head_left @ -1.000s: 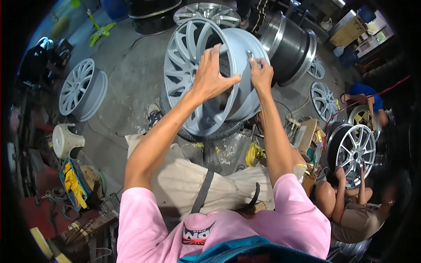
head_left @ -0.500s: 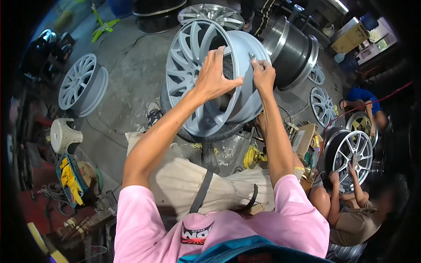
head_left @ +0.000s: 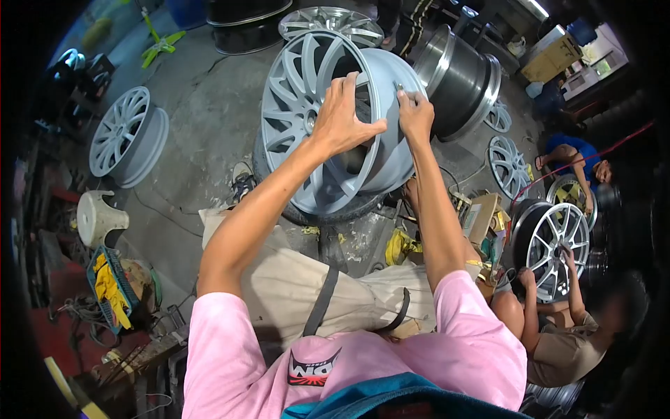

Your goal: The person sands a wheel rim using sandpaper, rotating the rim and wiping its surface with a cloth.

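A light grey multi-spoke wheel rim (head_left: 317, 202) stands tilted on a black tyre (head_left: 373, 209) in front of my knees. My left hand (head_left: 345, 119) is closed on its front edge, fingers at a spoke and thumb reaching across the lip. On the barrel side, my right hand (head_left: 417, 115) pinches a small metal-tipped piece (head_left: 400, 88) against the outer grey surface. Most of that piece is hidden in my fingers, so its kind does not show.
Behind stand a polished rim (head_left: 331, 22) and a dark wide barrel (head_left: 457, 80). Another grey rim (head_left: 120, 133), a white stool (head_left: 101, 218) and a teal basket (head_left: 112, 293) are at left. At right, a co-worker (head_left: 569, 349) handles a silver rim (head_left: 557, 262); a person in blue (head_left: 593, 167) crouches beyond.
The whole view has shifted slightly left. My hands keep nearly the same places on the rim. The co-worker's hand has moved up on the silver rim, and the person in blue has changed posture.
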{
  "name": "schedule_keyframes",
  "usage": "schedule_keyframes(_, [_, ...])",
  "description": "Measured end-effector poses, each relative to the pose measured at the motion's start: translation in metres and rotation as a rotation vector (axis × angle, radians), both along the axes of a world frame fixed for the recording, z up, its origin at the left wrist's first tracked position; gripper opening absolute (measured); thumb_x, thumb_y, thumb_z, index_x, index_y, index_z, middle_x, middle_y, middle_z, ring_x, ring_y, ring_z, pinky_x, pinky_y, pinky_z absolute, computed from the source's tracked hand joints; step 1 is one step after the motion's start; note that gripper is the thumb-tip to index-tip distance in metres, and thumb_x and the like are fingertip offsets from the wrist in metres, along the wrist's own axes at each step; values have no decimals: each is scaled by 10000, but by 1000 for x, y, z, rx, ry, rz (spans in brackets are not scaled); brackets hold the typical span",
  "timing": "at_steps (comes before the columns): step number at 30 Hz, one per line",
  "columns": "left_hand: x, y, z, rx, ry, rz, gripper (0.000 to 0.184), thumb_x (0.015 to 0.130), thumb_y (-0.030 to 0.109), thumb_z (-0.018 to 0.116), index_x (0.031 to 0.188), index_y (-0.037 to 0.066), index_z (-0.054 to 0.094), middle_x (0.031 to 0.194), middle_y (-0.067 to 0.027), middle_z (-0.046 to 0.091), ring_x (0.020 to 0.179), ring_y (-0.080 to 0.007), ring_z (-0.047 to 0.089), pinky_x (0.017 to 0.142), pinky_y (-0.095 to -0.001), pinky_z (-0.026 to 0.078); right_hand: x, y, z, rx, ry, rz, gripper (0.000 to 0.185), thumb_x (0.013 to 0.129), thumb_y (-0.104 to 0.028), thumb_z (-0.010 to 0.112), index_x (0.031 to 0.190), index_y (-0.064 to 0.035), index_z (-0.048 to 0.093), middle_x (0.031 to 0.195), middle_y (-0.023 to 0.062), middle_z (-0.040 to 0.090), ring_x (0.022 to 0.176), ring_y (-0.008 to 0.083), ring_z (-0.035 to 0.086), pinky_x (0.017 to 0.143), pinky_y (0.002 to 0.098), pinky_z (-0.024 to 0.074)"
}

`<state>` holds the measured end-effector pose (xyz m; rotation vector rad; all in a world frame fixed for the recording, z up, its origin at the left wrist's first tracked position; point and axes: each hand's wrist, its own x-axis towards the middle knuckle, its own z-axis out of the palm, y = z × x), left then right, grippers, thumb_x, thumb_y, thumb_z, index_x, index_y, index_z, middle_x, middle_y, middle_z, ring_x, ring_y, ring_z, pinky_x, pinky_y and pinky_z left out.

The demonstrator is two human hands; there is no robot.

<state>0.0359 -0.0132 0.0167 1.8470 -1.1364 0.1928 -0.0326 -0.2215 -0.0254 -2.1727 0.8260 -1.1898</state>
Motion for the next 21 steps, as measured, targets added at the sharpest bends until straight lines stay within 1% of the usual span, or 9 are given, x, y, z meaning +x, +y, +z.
schedule_keyframes(2, [5, 3, -1, -6, 1, 16, 1064, 749, 442, 843, 1505, -109, 336, 1355, -287, 485, 1296, -445, 496, 1115, -492, 416, -10, 13, 0, 175, 8, 69, 334, 916, -294, 756, 943, 38, 745, 817, 233, 725, 757, 318, 714, 748, 390, 538])
schedule_keyframes(3, [3, 4, -1, 3, 20, 6, 1068, 746, 447, 844, 1505, -107, 336, 1353, -285, 485, 1297, -447, 495, 1118, -494, 414, -9, 3, -1, 99, 12, 93, 337, 915, -303, 757, 951, 32, 748, 819, 227, 727, 757, 319, 711, 747, 384, 538])
schedule_keyframes(6, [3, -4, -4, -25, -11, -9, 1072, 743, 454, 846, 1504, -104, 339, 1351, -287, 484, 1300, -445, 492, 1122, -489, 414, 4, -12, 3, 128, 19, -1, 342, 928, -304, 741, 968, 36, 750, 844, 244, 736, 815, 348, 742, 785, 424, 549])
schedule_keyframes(9, [3, 2, -1, 26, 8, 7, 1059, 753, 438, 836, 1509, -103, 328, 1347, -292, 483, 1302, -438, 490, 1120, -479, 416, -7, -1, -1, 77, 6, 80, 339, 926, -299, 736, 970, 36, 752, 858, 251, 741, 848, 381, 747, 812, 447, 550])
schedule_keyframes(14, [0, -2, -4, -17, -37, 5, 1084, 708, 443, 841, 1498, -88, 323, 1352, -300, 471, 1250, -474, 500, 1090, -507, 437, -5, -16, -3, 64, -13, 33, 329, 919, -296, 739, 957, 31, 754, 853, 229, 749, 834, 377, 743, 799, 434, 549])
schedule_keyframes(16, [0, 0, 2, 29, 23, 7, 1075, 754, 456, 839, 1521, -86, 315, 1379, -288, 469, 1314, -449, 483, 1120, -507, 408, -5, -20, 7, 164, 37, 75, 324, 919, -295, 745, 946, 27, 754, 811, 209, 740, 793, 346, 738, 774, 420, 546])
schedule_keyframes(17, [0, 0, 3, 23, 23, 6, 1075, 754, 456, 839, 1521, -86, 315, 1379, -288, 469, 1314, -449, 483, 1120, -507, 408, -9, -21, 1, 110, 4, 110, 331, 926, -293, 749, 946, 37, 746, 746, 171, 723, 722, 268, 711, 737, 388, 539])
schedule_keyframes(18, [1, 2, 3, 20, 22, 3, 1075, 756, 456, 839, 1523, -81, 312, 1374, -286, 471, 1315, -450, 484, 1117, -507, 411, -16, -15, -4, 106, 7, 112, 331, 926, -293, 749, 946, 37, 746, 746, 171, 723, 722, 268, 711, 737, 388, 539])
schedule_keyframes(21, [1, 1, -1, 18, 18, 16, 1075, 756, 451, 841, 1529, -73, 308, 1366, -282, 475, 1319, -450, 483, 1114, -503, 414, -46, 18, -28, 242, -113, 167, 313, 957, -249, 726, 968, 64, 728, 704, 121, 699, 678, 143, 623, 686, 344, 518])
